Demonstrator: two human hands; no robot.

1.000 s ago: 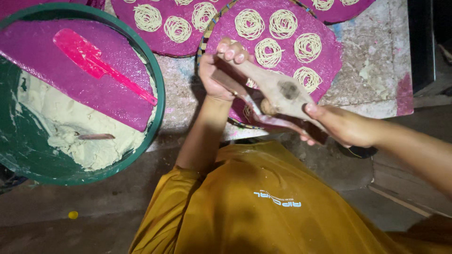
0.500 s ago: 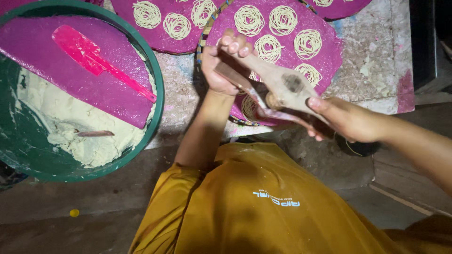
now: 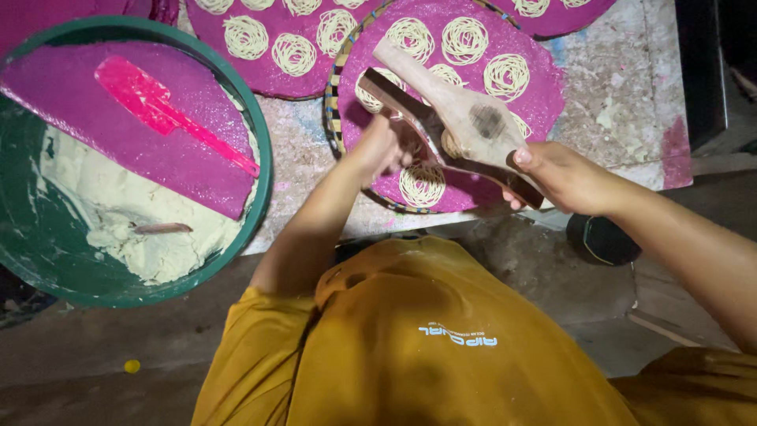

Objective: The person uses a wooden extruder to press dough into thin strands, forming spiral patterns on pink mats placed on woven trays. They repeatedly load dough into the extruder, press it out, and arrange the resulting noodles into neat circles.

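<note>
My right hand [image 3: 564,177] grips the wooden press [image 3: 465,118] by its handle end; my left hand [image 3: 378,150] is closed around its underside. Below lie noodle coils [image 3: 422,185] on a pink mat [image 3: 544,95]. A slip could smear them.

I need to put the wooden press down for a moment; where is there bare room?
Bare stone right of the round pink tray, and a strip between it and the green basin. The tray is crowded with noodle coils; both hands work there.

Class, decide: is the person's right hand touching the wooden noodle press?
Touching. The head view shows the right hand gripping the wooden noodle press at its lower end.
</note>
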